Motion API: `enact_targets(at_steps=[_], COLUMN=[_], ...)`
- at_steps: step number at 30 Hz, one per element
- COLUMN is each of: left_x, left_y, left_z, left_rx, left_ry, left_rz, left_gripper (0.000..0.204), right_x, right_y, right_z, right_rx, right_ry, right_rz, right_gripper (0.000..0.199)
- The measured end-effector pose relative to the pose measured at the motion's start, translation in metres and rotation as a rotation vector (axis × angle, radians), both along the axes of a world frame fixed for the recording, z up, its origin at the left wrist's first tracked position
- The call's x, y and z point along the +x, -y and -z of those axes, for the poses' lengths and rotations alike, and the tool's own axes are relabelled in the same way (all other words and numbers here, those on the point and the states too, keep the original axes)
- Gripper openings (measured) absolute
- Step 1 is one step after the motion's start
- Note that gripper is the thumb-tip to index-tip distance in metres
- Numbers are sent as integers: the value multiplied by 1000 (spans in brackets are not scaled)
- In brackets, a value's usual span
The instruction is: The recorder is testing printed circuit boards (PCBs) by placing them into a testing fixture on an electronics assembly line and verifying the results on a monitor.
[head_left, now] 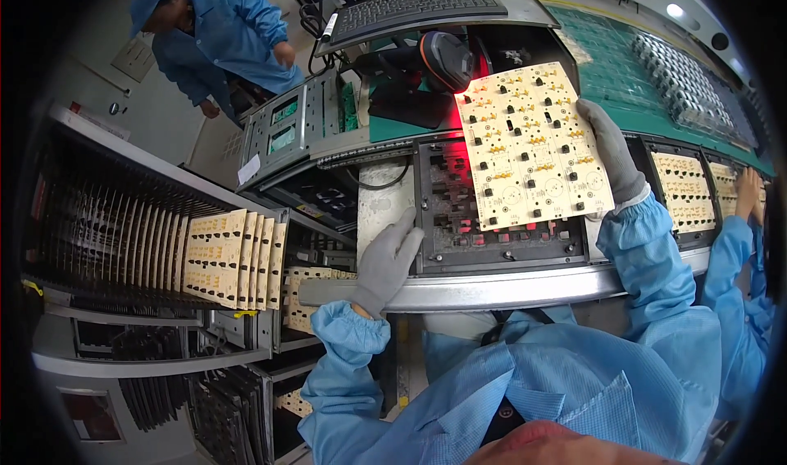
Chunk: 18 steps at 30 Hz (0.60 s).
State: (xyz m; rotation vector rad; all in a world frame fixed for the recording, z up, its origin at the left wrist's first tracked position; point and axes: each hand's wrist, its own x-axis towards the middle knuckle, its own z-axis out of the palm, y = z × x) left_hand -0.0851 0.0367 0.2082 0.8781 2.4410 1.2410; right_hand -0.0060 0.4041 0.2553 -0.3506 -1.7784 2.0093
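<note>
Left hand (pixel 387 260), lower centre, rests open and empty on the bench rim (pixel 492 289). Right hand (pixel 608 149), centre right, pinches the panel (pixel 533 145) by one edge above the fixture (pixel 500 219); so slight a grip could let it slip or flex. Panel's long axis runs upper left to lower right, components facing the camera, under the scanner (pixel 443 59).

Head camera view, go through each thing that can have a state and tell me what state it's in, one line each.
Right hand in grey glove: grips the right edge of the cream circuit panel.
Cream circuit panel: held up, tilted, lit red at its upper left corner.
Left hand in grey glove: open, resting on the grey conveyor rail.
Black fixture tray: empty, under the panel.
Black handheld scanner: on, shining red.
Rack of cream panels: panels standing on edge.
</note>
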Motion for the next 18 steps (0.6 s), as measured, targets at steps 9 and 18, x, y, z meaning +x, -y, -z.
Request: enact_targets(at_steps=[9,18], left_x=[-1,0], left_y=[1,3], left_z=[-2,0], left_rx=[10,52], left_ry=[21,2], left_rz=[27,41], left_gripper=[49,47], right_x=[-2,-5], right_y=[-23,-24], right_z=[7,-4], right_rx=[173,841], right_ry=[-5,-91], right_rz=[-28,18], right_gripper=[33,36])
